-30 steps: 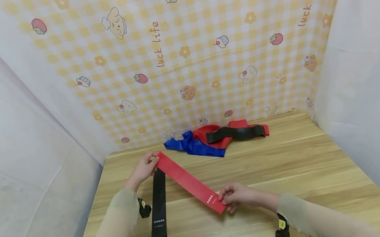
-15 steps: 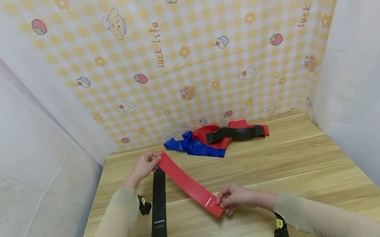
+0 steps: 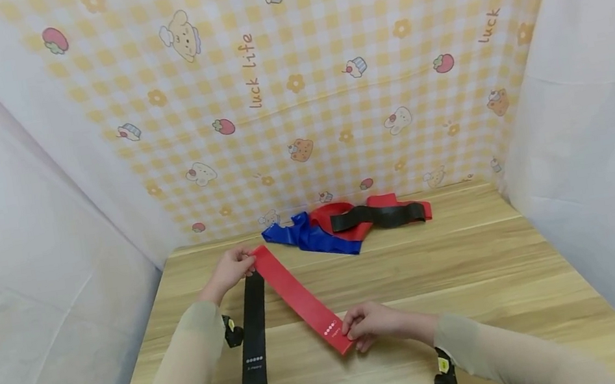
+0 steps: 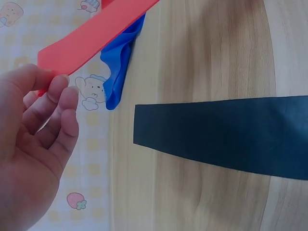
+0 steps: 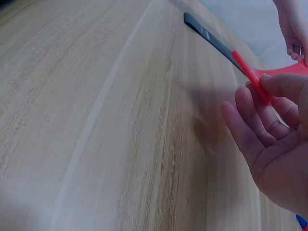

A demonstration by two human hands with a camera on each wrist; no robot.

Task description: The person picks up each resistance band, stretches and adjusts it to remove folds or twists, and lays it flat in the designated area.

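Observation:
A red resistance band [image 3: 301, 298] stretches slantwise between both hands, its printed end toward the right. My left hand [image 3: 231, 269] pinches the far end between thumb and fingers; in the left wrist view the band [image 4: 91, 38] runs up and away from the fingertips. At the near end my right hand [image 3: 376, 325] pinches the edge, and the right wrist view shows the red edge [image 5: 251, 77] between thumb and forefinger, held over the tabletop. A black resistance band [image 3: 254, 330] lies flat on the table below the left hand, its far end close under the red one.
Toward the back of the wooden table [image 3: 449, 277] lie a crumpled blue band [image 3: 314, 238], red bands [image 3: 382, 200] and another black band [image 3: 382, 215], overlapping in a heap. Behind them hangs a checked cloth [image 3: 297, 115]. White sheets [image 3: 16, 259] enclose both sides.
The right hand has drifted a little to the left with its end of the red band, which now hangs somewhat steeper. The left hand keeps its hold almost in place.

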